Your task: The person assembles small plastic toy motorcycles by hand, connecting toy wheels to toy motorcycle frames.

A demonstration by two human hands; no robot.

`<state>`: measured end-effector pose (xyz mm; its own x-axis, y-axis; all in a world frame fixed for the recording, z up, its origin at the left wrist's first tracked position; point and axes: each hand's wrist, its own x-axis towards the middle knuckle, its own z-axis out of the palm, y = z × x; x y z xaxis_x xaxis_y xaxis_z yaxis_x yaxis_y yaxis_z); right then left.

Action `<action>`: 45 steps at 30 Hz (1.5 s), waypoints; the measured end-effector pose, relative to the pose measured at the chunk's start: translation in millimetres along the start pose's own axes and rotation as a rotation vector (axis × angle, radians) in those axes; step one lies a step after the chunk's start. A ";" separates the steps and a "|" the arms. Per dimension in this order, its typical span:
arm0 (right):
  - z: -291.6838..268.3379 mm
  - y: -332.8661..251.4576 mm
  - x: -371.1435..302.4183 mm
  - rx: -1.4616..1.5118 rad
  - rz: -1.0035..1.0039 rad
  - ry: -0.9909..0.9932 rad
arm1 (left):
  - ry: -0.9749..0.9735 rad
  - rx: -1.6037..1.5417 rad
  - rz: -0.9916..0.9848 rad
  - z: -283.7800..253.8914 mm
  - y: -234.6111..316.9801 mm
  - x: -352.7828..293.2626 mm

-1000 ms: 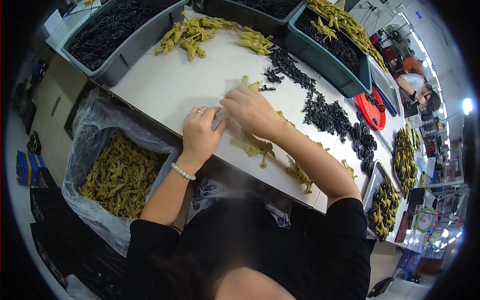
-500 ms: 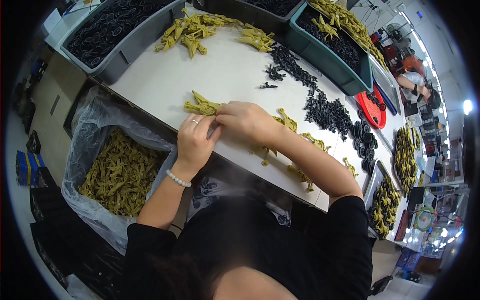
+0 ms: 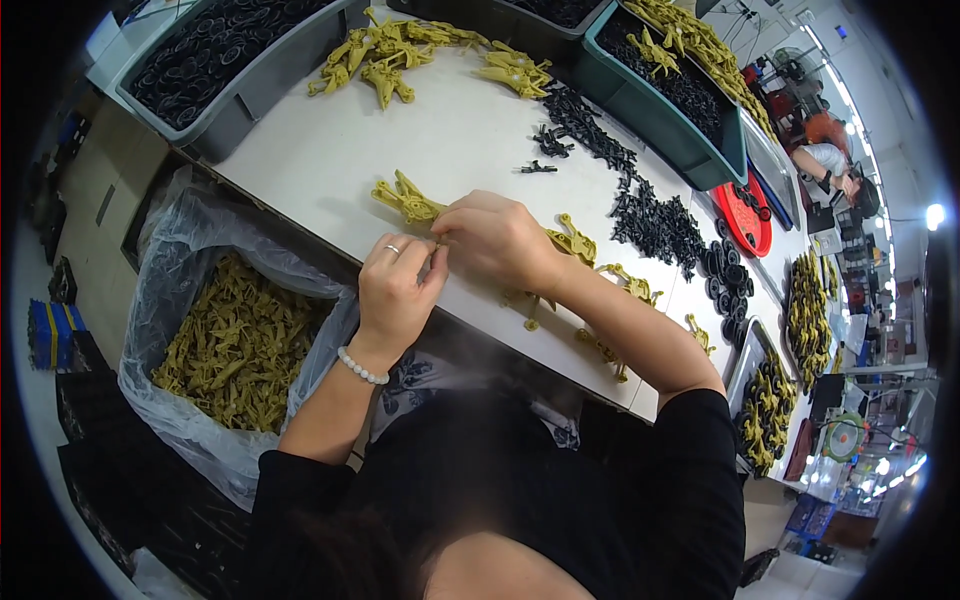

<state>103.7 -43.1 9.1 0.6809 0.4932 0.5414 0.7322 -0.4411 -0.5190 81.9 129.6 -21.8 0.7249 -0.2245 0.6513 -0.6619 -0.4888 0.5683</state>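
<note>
Over the table's near edge, both hands meet at a yellow-green plastic part (image 3: 408, 200) with pointed, forked ends. My right hand (image 3: 505, 240) is closed at the part's right end, its fingertips partly hidden behind the knuckles. Just below, my left hand (image 3: 395, 295) has thumb and index finger pinched together beside the right fingertips; whatever lies between them is too small to make out. Several jointed yellow-green parts (image 3: 572, 240) lie around and under my right forearm. A single small black piece (image 3: 538, 170) rests beyond the hands.
Small black pieces (image 3: 655, 225) spread across the table, with black rings (image 3: 728, 280) to their right. A grey bin (image 3: 225, 125), a green bin (image 3: 735, 165) and a red tray (image 3: 745, 238) stand around. A plastic-lined container (image 3: 150, 345) of yellow-green parts sits left. Another person (image 3: 830, 165) works far right.
My left hand has drawn slightly down and away from the right one. The yellow-green part has tilted a little, and its forked end now shows differently.
</note>
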 end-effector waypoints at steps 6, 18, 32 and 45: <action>-2.9 -2.8 -0.5 0.052 0.086 0.013 | -0.029 -0.028 -0.011 -0.3 4.2 1.1; -59.7 11.6 18.4 0.470 0.627 0.298 | -0.023 -0.090 -0.086 -5.6 7.3 4.6; -71.6 31.2 -17.2 0.073 0.941 -0.260 | -0.075 0.143 -0.044 -11.1 -38.1 91.4; -58.2 28.4 30.6 -0.348 0.643 -0.202 | -0.305 0.247 -0.286 13.4 -156.3 167.3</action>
<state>146.4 -84.1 49.4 0.9836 0.1724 0.0533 0.1783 -0.8828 -0.4346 309.2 157.2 -8.4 0.9186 -0.2710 0.2878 -0.3895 -0.7442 0.5426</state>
